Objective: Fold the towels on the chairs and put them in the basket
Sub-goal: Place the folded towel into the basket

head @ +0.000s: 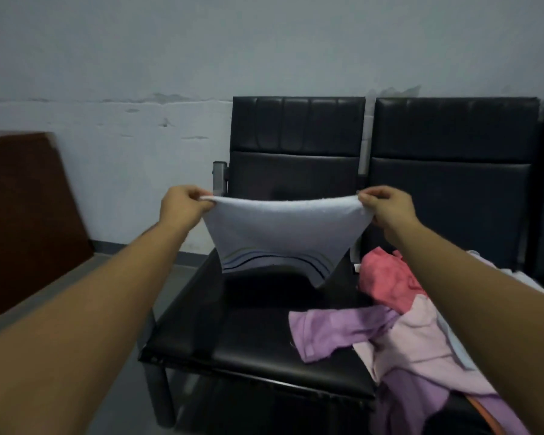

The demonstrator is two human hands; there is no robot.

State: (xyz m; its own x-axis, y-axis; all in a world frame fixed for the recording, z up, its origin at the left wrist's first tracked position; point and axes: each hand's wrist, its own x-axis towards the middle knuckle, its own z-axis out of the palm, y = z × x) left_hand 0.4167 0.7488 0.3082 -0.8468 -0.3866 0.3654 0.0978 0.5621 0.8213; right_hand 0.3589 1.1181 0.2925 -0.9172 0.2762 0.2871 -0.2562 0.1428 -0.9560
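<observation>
**White towel held up by its two top corners above the black chair**

Both arms reach forward over the seat of the left-hand black chair (258, 337). The left hand (182, 204) has its fingers curled inward, and thumb and fingertips pinch the upper left corner of a white towel (280, 227). The right hand (387, 205) does the same at the upper right corner, its fingers bunched tight around a small fold of cloth. Neither hand touches anything else.

The towel hangs between the two hands with its top edge sagging slightly in the middle. It narrows toward the bottom, where curved dark stripes run across it; the lower edge hangs just above the seat, and whether it touches the seat cannot be told. The chair's backrest stands behind the towel.

On the right part of the seat, spilling over toward the next black chair (453, 171), lies a loose heap of unfolded towels: a coral-red towel (387, 281) farthest back, a purple towel (336, 331) spread toward the middle of the seat, and a pale pink towel (421, 334) lying over it at the right.

A brown wooden board (22, 215) leans against the pale wall (139, 73) at the left. No basket shows in the head view.
</observation>
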